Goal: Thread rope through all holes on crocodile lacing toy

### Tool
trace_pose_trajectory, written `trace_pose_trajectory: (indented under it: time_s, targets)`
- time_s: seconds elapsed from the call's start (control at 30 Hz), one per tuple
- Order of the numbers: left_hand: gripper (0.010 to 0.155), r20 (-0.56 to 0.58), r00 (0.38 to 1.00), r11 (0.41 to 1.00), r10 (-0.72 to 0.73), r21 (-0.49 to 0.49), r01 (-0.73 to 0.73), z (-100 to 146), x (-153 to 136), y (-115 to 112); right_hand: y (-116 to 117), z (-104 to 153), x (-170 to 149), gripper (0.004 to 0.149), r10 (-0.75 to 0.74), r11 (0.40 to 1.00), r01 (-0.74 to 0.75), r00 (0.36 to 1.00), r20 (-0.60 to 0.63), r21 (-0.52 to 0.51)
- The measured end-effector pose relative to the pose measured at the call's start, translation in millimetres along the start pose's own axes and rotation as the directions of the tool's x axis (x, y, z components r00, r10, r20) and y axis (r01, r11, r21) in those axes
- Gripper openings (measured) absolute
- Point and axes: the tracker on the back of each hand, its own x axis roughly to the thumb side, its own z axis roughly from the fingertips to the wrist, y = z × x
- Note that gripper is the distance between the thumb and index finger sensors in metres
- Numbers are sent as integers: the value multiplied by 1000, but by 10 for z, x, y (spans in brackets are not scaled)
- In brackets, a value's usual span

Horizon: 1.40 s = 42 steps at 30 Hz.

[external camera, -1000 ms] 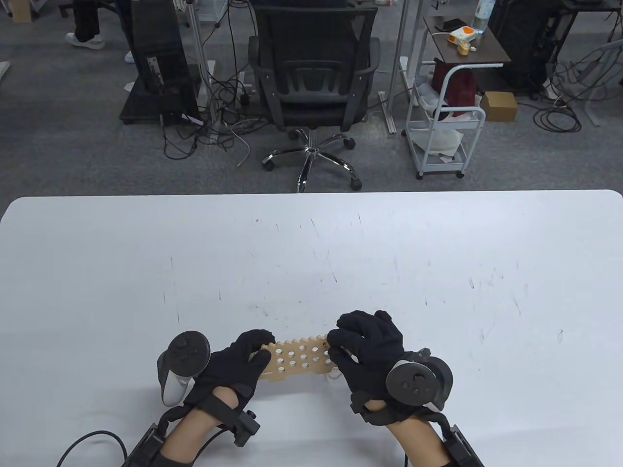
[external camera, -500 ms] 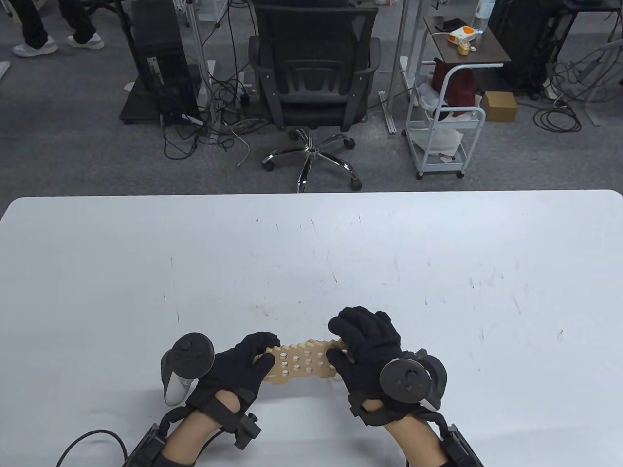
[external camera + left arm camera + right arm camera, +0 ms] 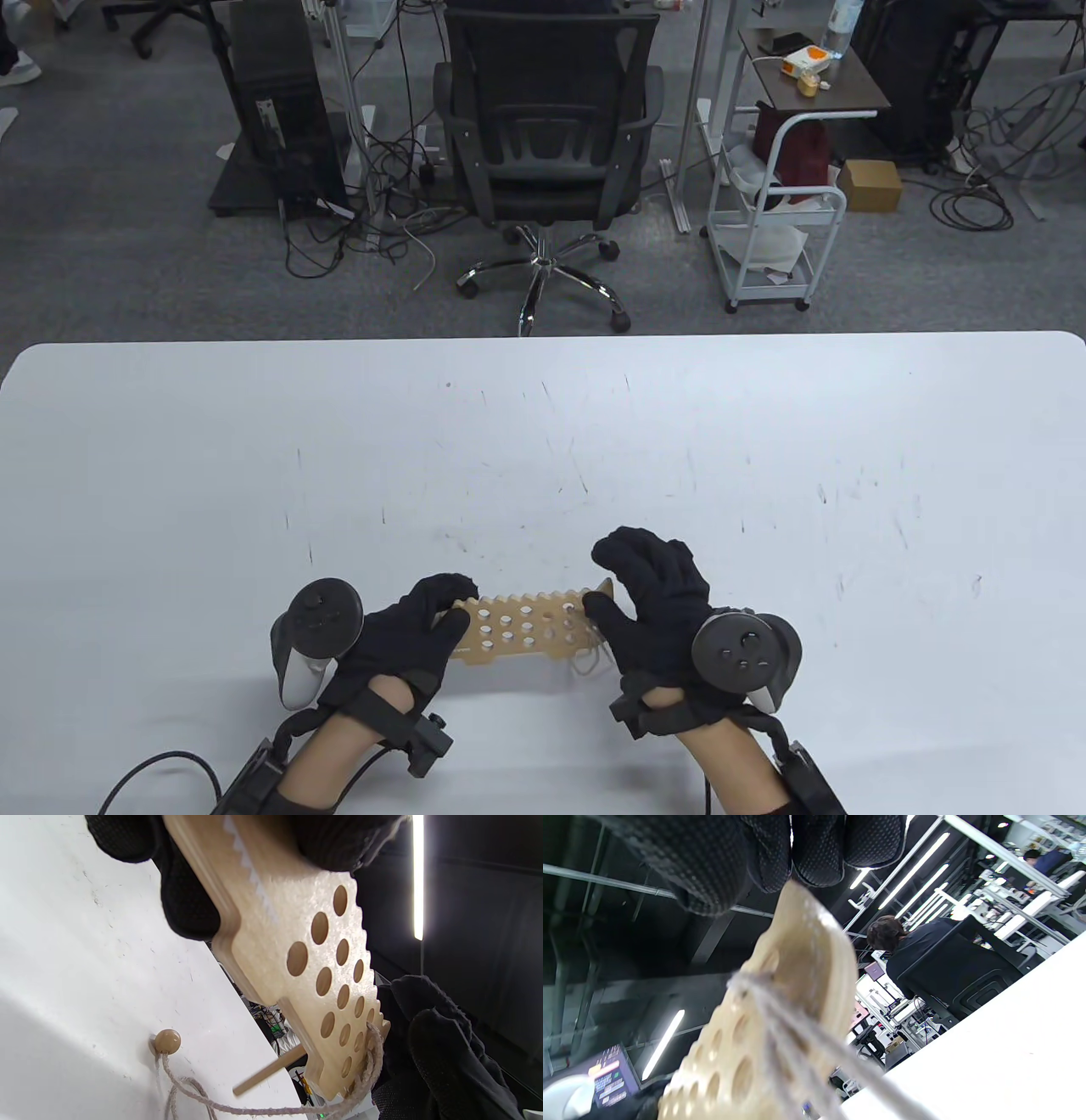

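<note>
Right hand (image 3: 657, 607) now shifted rightward, both grips pinching crocodile toy (image 3: 522, 628) ends, rope (image 3: 271, 1107) dangling.

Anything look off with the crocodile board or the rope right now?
Nothing damaged. The crocodile board is held off the table between the left hand and right hand. The rope hangs from its far end, most holes still bare; its bead rests on the table.

Crocodile toy (image 3: 526, 630): pale tan wood, rows of round holes, jagged toothed edge. Rope (image 3: 271, 1107): beige, twisted strands; tan bead (image 3: 167, 1040) at end. Gloves black, left hand (image 3: 407, 637), right hand (image 3: 649, 607). Table (image 3: 764, 475): white, dark scuff marks.
</note>
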Motion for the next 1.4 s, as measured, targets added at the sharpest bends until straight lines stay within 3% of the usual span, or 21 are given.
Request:
trace_pose_trajectory:
  time_s: [0.17,0.37,0.67,0.9,1.4]
  targets:
    - [53,1,1000,1000,18,16,-18,5,-5,59,-91,-24,-130,49,-55,997,50,994,-95,-52]
    - [53,19,999,998,46,42,-47,15,6,137,-71,-37,-344,43,-104,995,101,972,-213,-22]
    - [52,66,994,994,88,66,-92,33,33,193,169,-41,-336,43,-90,976,116,986,-139,186]
    - [52,82,992,993,98,52,-103,31,49,182,308,-18,-304,48,-108,948,139,987,-120,286]
    - [52,94,990,994,104,26,-107,27,68,155,398,10,-240,53,-153,922,169,986,-73,349]
